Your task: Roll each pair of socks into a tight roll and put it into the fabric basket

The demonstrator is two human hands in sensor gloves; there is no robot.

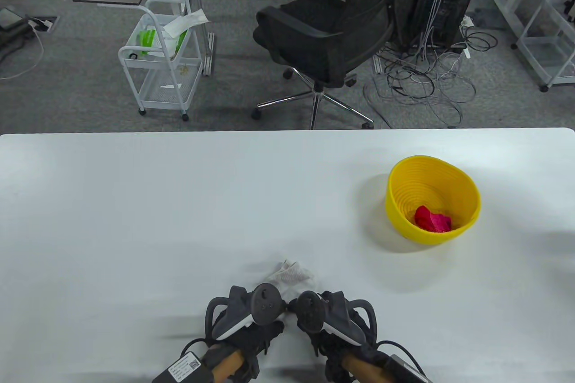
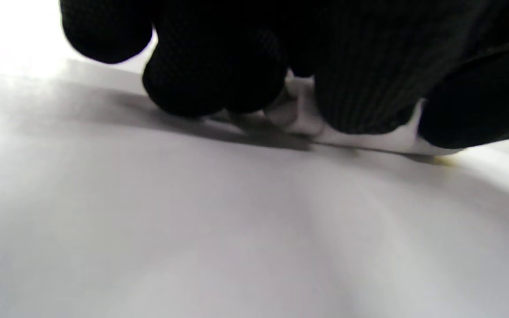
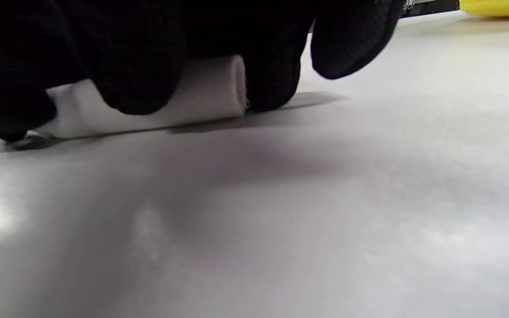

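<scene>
A white sock pair [image 1: 291, 274] lies near the table's front edge, its far end loose and its near end rolled under both hands. In the right wrist view the white roll [image 3: 201, 95] lies on the table with my right hand's fingers [image 3: 135, 75] curled over it. My left hand [image 1: 251, 311] grips the other end of the white sock [image 2: 301, 117], fingers [image 2: 210, 79] curled down onto it. My right hand [image 1: 325, 315] sits close beside the left. The yellow basket [image 1: 404, 221] stands to the right and holds a red sock roll [image 1: 432, 219].
The white table [image 1: 157, 212] stretches wide to the left and behind the sock. Beyond its far edge are a black office chair [image 1: 332, 33], a white cart [image 1: 161, 59] and cables on the floor.
</scene>
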